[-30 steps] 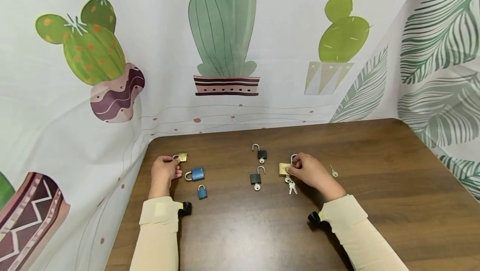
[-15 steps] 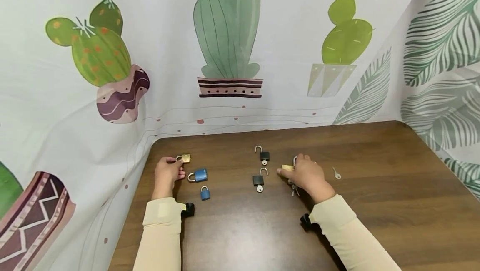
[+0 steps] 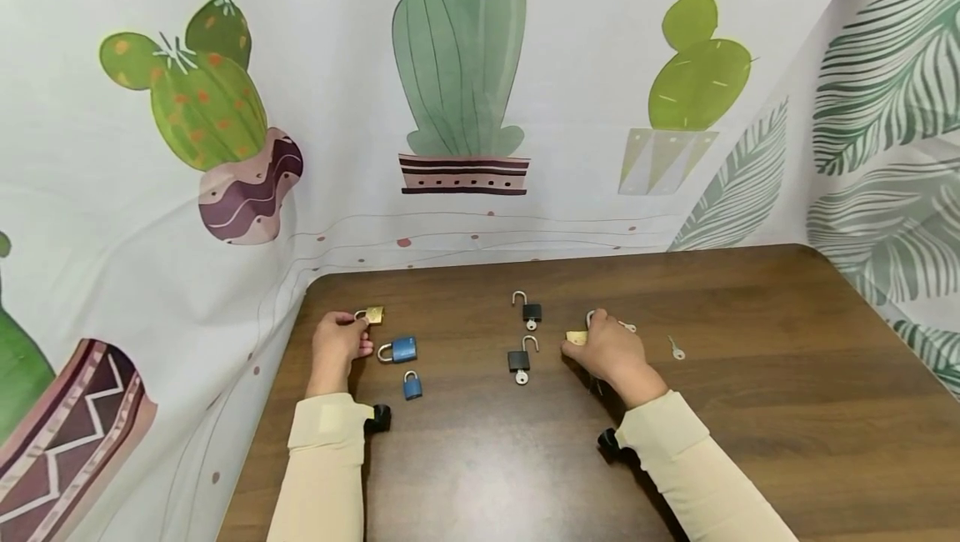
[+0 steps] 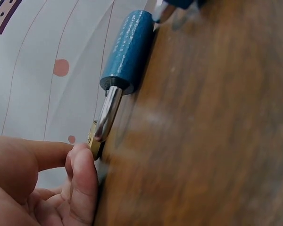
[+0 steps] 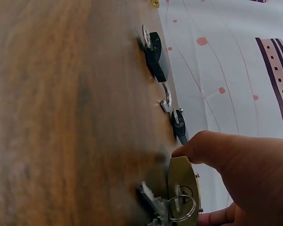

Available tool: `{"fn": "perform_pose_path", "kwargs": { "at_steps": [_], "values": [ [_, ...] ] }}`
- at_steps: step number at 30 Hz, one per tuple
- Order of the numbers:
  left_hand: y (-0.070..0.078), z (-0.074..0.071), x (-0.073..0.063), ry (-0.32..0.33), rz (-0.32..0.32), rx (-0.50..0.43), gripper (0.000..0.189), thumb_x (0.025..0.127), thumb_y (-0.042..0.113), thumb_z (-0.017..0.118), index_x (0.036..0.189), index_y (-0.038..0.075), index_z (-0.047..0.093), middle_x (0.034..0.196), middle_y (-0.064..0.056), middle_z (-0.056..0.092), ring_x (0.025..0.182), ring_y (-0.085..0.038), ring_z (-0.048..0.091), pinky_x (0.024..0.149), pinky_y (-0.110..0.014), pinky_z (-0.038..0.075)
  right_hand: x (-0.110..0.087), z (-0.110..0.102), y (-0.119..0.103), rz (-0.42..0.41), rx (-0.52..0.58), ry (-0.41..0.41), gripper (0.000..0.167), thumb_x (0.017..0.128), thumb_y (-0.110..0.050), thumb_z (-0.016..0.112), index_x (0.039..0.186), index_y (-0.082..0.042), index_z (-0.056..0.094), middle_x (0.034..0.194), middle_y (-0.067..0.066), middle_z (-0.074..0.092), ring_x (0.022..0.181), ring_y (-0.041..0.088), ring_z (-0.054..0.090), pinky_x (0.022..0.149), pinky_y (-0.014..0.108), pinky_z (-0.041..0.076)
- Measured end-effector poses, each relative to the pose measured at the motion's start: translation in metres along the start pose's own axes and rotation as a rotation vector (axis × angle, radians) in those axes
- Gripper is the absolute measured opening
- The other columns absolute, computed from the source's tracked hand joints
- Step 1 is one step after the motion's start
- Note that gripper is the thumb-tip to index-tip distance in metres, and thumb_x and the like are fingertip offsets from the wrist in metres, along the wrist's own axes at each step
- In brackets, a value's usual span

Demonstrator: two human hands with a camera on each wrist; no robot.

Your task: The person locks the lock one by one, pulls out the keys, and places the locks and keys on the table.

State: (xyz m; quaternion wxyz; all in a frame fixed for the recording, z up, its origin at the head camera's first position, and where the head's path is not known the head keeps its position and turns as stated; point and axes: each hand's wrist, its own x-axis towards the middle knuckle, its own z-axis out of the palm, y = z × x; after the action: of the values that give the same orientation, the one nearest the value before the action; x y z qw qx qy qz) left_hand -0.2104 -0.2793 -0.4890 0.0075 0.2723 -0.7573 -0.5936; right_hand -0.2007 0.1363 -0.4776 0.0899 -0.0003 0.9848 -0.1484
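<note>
At the table's far left, my left hand [image 3: 337, 346] pinches a small brass padlock [image 3: 376, 315] near its shackle. In the left wrist view, thumb and finger meet at that padlock's edge [image 4: 93, 141]. Two closed blue padlocks, a larger one [image 3: 403, 349] and a smaller one [image 3: 412, 385], lie just right of this hand. My right hand [image 3: 615, 354] grips a larger brass padlock [image 3: 576, 338] by its sides and mostly covers it from above. The right wrist view shows a key in its bottom, with a ring and more keys [image 5: 155, 207] hanging from it.
Two black padlocks, one farther back [image 3: 532, 312] and one nearer [image 3: 518, 361], lie mid-table with shackles open and keys inserted. A loose key [image 3: 677, 352] lies right of my right hand. Behind the wooden table [image 3: 480, 459] hangs a cactus-print cloth [image 3: 337, 108].
My right hand has closed farther over the larger brass padlock, its thumb now at the near left side, and hides more of the keys. My left hand stays on the small one.
</note>
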Motion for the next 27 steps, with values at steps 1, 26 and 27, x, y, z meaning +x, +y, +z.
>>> {"fn": "perform_pose_path", "kwargs": {
  "at_steps": [1, 26, 27],
  "values": [
    [-0.0001, -0.0001, 0.0003, 0.000, -0.003, -0.003, 0.043, 0.101, 0.009, 0.057, 0.136, -0.009, 0.041, 0.071, -0.005, 0.060, 0.055, -0.008, 0.062, 0.054, -0.023, 0.057, 0.0002, 0.0006, 0.0004, -0.004, 0.004, 0.005, 0.063, 0.083, -0.048, 0.063, 0.116, 0.005, 0.050, 0.106, 0.019, 0.065, 0.081, 0.030, 0.063, 0.069, 0.048, 0.053],
    [0.0060, -0.0021, -0.0022, 0.048, 0.033, 0.107, 0.048, 0.102, 0.024, 0.053, 0.141, 0.000, 0.039, 0.080, -0.001, 0.062, 0.058, -0.005, 0.060, 0.055, -0.021, 0.049, 0.0009, -0.0031, 0.0065, -0.060, 0.071, 0.048, 0.065, 0.083, -0.043, 0.060, 0.123, 0.006, 0.049, 0.107, 0.020, 0.059, 0.080, 0.032, 0.060, 0.076, 0.050, 0.052],
    [0.0074, -0.0016, -0.0031, 0.052, 0.039, 0.114, 0.048, 0.102, 0.025, 0.053, 0.142, 0.000, 0.040, 0.083, -0.002, 0.062, 0.059, -0.006, 0.059, 0.057, -0.022, 0.049, 0.0011, -0.0037, 0.0067, -0.063, 0.073, 0.055, 0.063, 0.083, -0.043, 0.060, 0.122, 0.006, 0.049, 0.106, 0.019, 0.059, 0.079, 0.032, 0.060, 0.076, 0.049, 0.052]
  ]
}}
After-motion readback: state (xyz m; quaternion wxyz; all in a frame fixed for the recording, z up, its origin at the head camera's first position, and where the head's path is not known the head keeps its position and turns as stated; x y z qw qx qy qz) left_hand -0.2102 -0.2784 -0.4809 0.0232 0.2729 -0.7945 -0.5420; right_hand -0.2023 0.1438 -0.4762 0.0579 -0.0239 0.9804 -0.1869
